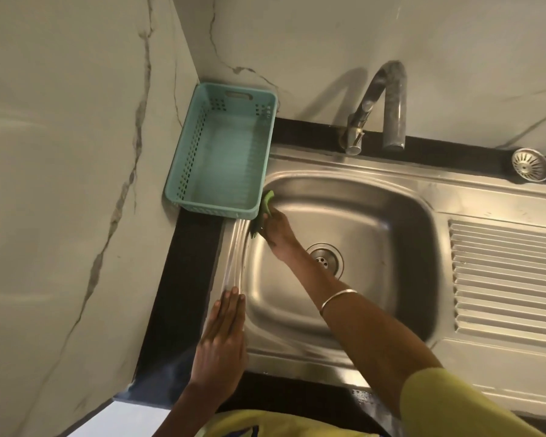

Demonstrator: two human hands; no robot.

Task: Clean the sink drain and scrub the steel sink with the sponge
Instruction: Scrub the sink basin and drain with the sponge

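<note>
Steel sink (353,313): single bowl, ribbed drainboard (505,275) to its right, set in a dark tabletop (183,272).
Drain (327,258): at bowl centre, strainer removed, partly hidden by the forearm.
Strainer basket (530,165): on the tabletop behind the drainboard, well apart from the drain.
Sponge (263,212): green, pressed against the bowl's upper left wall, just beside the teal plastic basket (221,152).
Right hand (276,230): grasping the sponge, arm reaching across the bowl; bangle (338,299) on forearm.
Left hand (223,335): released, fingers straight, resting flat on the sink's left rim.
Faucet (375,108): behind the bowl, against the marble wall.
</note>
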